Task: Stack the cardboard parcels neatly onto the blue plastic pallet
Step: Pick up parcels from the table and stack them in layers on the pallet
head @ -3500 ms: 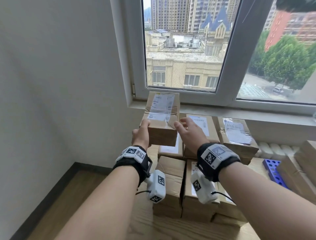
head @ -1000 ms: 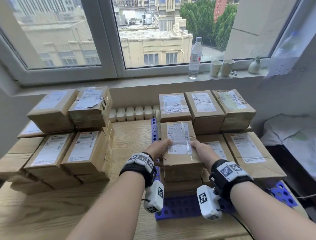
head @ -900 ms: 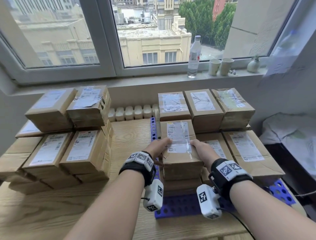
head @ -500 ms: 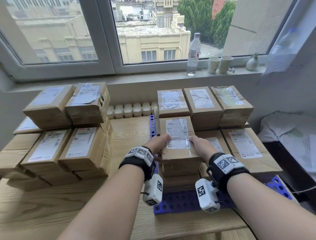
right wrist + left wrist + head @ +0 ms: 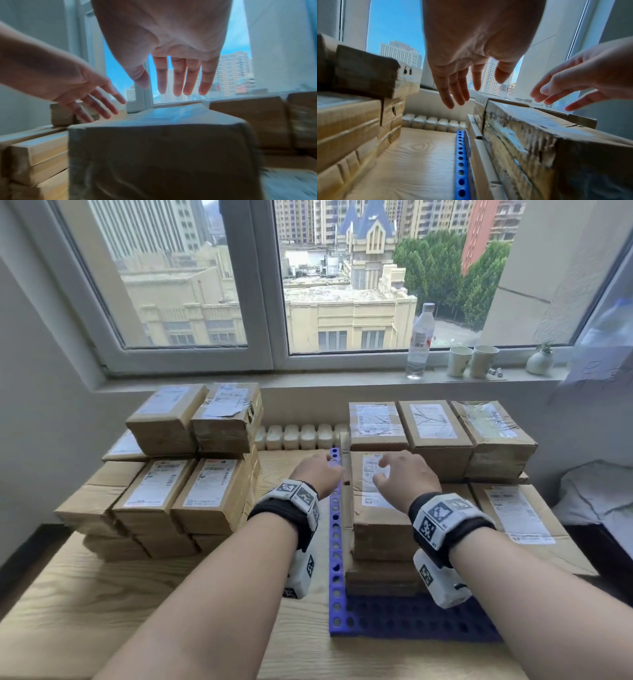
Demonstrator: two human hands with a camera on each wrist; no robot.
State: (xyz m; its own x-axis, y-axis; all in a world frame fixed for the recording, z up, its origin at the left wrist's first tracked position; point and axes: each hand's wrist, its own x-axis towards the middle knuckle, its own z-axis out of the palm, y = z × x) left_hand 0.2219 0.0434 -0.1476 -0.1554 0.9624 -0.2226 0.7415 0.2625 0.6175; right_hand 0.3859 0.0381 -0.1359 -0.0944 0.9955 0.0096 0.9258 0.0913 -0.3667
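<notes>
Brown cardboard parcel with a white shipping label (image 5: 376, 501): set down on top of the front-left stack on the blue perforated plastic pallet (image 5: 411, 625), long side running away from the camera, left face roughly flush with the parcels beneath and close to the pallet's left rail. Behind it, touching or nearly so, a row of three more taped cardboard parcels (image 5: 435, 429); to its right, a lower, flatter labelled parcel (image 5: 513, 515).

Left hand (image 5: 317, 474): hovering off the parcel's left edge, above the rail, fingers (image 5: 452, 93) straight and slightly fanned, gripping nothing. Right hand (image 5: 406, 474): over the far half of the label, fingers (image 5: 178, 81) extended and side by side, clear of the cardboard in the wrist view, holding nothing.

Step in hand, by the look of it: release after placement, both hands free of the parcel. Task partway; a large pile of unsorted brown parcels (image 5: 178, 484) waiting on the pale wooden tabletop (image 5: 154, 594) to the left, well apart from the pallet.

Next move, probably: a swing left to that pile, a two-handed grip on one of the top parcels, then a free spot on the pallet. Worth a glance first at the alignment of the parcel just placed.
</notes>
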